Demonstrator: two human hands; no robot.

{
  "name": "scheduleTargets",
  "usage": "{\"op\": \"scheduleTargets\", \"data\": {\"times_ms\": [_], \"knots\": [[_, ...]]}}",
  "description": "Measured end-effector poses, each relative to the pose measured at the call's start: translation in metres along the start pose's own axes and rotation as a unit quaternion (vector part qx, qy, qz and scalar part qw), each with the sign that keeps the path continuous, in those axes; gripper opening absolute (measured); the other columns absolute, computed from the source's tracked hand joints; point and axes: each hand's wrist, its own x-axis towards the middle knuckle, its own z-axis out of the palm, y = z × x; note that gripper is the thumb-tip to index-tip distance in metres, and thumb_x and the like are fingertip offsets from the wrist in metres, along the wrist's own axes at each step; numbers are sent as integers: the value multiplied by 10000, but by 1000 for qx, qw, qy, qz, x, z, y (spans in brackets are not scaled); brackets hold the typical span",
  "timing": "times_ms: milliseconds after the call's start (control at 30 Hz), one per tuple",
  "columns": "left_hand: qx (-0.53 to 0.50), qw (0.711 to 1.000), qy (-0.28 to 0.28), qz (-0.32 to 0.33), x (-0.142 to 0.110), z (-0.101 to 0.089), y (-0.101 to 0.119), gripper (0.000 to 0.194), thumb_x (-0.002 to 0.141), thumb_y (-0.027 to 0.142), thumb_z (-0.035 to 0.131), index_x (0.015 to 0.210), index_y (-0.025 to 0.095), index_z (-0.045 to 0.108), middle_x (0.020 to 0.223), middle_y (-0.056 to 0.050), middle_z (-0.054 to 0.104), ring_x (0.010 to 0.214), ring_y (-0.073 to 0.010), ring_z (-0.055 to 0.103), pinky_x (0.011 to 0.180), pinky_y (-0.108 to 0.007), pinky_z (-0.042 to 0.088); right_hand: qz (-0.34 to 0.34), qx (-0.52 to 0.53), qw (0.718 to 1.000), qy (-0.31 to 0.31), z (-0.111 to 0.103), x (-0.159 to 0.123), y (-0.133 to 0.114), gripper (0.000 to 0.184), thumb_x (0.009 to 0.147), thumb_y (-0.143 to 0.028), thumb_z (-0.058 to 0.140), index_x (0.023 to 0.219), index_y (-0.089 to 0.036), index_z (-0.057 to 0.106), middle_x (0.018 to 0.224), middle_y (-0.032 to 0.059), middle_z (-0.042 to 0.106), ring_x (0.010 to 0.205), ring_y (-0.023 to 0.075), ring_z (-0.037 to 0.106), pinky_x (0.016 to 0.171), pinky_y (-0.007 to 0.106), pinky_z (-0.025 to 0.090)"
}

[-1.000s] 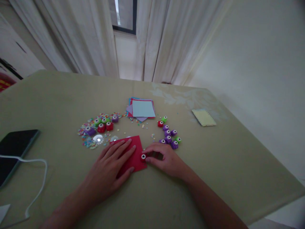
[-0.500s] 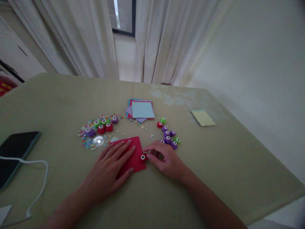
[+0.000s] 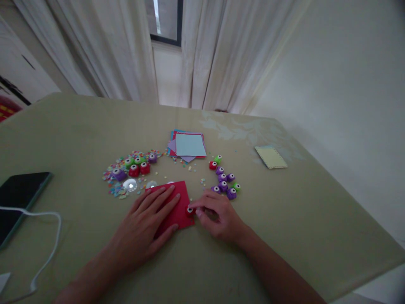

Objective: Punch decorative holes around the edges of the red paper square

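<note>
My left hand [image 3: 147,226] lies flat with its fingers spread on a red sheet of paper [image 3: 180,207], pinning it to the table. At the sheet's right edge sits a small red craft punch [image 3: 189,210] with a white eye on top. My right hand [image 3: 218,213] is closed on this punch, the index finger over its top and the thumb at its right side. Several purple, green and red craft punches [image 3: 222,186] stand just beyond my right hand.
More punches [image 3: 134,170] rest among scattered paper confetti [image 3: 117,191] at the left, near clear round discs [image 3: 130,185]. Stacked coloured paper [image 3: 190,145] lies behind, a yellowish notepad [image 3: 271,157] at the right. A phone [image 3: 19,198] with a white cable [image 3: 57,236] occupies the left.
My right index finger has come down onto the top of the red punch, and my right hand has closed in slightly. The left hand and the paper stay in place.
</note>
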Motion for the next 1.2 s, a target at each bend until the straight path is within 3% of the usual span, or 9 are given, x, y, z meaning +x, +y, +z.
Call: {"op": "scheduleTargets", "data": {"times_ms": [200,333,467,633,800,1000,1200], "knots": [[9,1000,-2,8,0,-1,0,712,1083,512,585,1727,296,368,1768,-40,417,1614,-306,380,1340,-508,228,-31,-20,999,8,-1,-4,5,308,962,-141,624,1201,-222,801,1017,77,753,884,204,716,803,329,584],[7,1000,7,7,0,1,1,702,1080,523,584,1716,295,394,1752,-48,446,1596,-310,406,1331,-510,249,-29,-42,999,-9,-10,2,-1,326,952,-140,643,1244,-242,747,1182,90,767,1085,242,719,982,380,586],[6,1000,13,5,0,2,1,698,1073,519,593,1710,302,407,1748,-47,452,1582,-319,426,1324,-520,273,-7,-71,996,-61,-20,7,-7,286,999,-205,685,1282,-248,695,1294,93,764,1209,257,698,1092,420,550],[10,1000,10,6,0,2,0,707,1071,515,597,1714,300,398,1747,-48,453,1591,-318,417,1326,-522,272,-36,-115,986,-117,-18,-7,5,362,1044,-238,684,1404,-262,663,1429,105,723,1303,258,681,1123,420,541],[12,1000,3,5,0,0,1,713,1070,513,598,1717,297,391,1748,-44,452,1602,-316,400,1327,-512,269,-73,-152,981,-96,-13,-21,18,378,1099,-247,614,1475,-283,640,1501,116,685,1354,256,664,1124,422,543],[18,1000,1,2,-1,2,1,714,1071,518,593,1717,298,386,1752,-43,444,1602,-316,397,1324,-507,246,-83,-165,976,-113,-15,-20,18,415,1104,-198,555,1497,-302,633,1513,106,679,1340,259,666,1103,434,540],[12,1000,3,4,0,2,1,714,1065,503,602,1715,291,396,1743,-51,460,1593,-321,410,1333,-502,235,-119,-184,970,-108,-13,-19,19,430,1100,-176,550,1517,-260,610,1404,110,743,1237,253,700,1061,429,537]]}}
